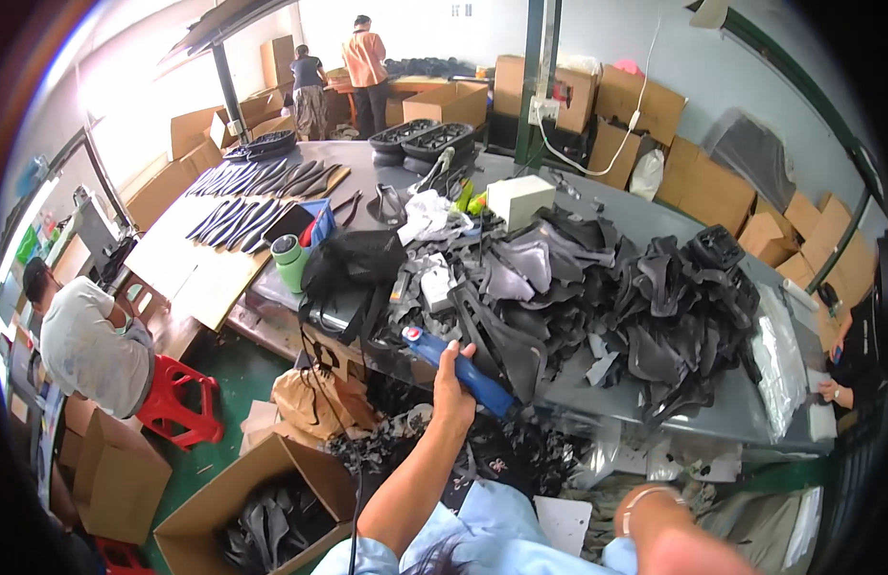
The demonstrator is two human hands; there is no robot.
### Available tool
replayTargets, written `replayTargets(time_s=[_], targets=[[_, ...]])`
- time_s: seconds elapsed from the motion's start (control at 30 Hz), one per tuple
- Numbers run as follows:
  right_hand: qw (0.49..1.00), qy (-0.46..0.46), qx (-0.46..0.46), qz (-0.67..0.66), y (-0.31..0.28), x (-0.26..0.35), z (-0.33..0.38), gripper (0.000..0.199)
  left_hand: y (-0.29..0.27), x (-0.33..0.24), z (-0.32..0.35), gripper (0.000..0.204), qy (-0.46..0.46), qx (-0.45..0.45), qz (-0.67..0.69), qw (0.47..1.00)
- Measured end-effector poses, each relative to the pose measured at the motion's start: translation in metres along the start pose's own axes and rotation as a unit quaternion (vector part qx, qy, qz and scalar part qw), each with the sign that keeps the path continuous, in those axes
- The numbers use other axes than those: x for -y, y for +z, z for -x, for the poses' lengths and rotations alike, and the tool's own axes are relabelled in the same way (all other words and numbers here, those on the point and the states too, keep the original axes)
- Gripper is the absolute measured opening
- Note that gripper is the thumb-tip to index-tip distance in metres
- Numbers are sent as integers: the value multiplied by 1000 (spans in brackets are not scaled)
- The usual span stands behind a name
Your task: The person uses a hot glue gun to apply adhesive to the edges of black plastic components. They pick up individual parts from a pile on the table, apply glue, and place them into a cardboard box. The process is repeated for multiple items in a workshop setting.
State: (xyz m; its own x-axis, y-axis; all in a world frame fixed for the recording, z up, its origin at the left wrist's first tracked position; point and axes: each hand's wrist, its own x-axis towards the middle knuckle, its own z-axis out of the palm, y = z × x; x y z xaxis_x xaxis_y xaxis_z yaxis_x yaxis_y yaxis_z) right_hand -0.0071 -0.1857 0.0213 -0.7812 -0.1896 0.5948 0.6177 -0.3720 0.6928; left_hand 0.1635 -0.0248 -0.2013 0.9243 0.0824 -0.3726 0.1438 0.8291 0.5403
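Observation:
My left hand (453, 386) is closed around a long blue handheld thing (480, 385) with a red spot at its pale end. What kind of thing it is, I cannot make out. It is tilted at the table's near edge, with the pale end at the upper left. Right beside it, a dark moulded saddle-shaped piece (506, 347) leans against a big heap of similar black pieces (655, 297). My right hand (688, 544) is a blur at the lower right, near a pale wristband (643, 493); its fingers cannot be made out.
A black bag (353, 268) and green bottle (289, 262) stand left on the grey table (597, 388). Below is an open carton (199, 513) of black parts. A person sits on a red stool (182, 401); another person's hand (829, 390) is at the right.

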Motion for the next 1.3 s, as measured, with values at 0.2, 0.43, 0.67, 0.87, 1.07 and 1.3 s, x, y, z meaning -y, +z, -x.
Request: replayTargets(time_s=[0.2, 0.43, 0.67, 0.87, 1.07, 1.3], targets=[[589, 618, 520, 18, -27, 53, 166, 56, -10, 12, -3, 51, 5, 11, -13, 1000], [488, 672, 557, -5, -40, 71, 250, 53, 1, 15, 2, 46, 47, 7, -46, 998], [342, 896, 265, -101, -70, 51, 286, 33, 10, 17, 5, 57, 42, 63, -66, 995], [329, 927, 101, -151, -66, 33, 257, 31, -2, 18, -18, 54, 55, 67, -440, 894], [446, 886, 75, -101, -67, 29, 168, 36, 6, 4, 9, 56, 45, 20, -319, 946], [356, 899, 255, -22, -65, 64, 145, 35, -12, -15, 73, 30, 58, -22, 86, 994]])
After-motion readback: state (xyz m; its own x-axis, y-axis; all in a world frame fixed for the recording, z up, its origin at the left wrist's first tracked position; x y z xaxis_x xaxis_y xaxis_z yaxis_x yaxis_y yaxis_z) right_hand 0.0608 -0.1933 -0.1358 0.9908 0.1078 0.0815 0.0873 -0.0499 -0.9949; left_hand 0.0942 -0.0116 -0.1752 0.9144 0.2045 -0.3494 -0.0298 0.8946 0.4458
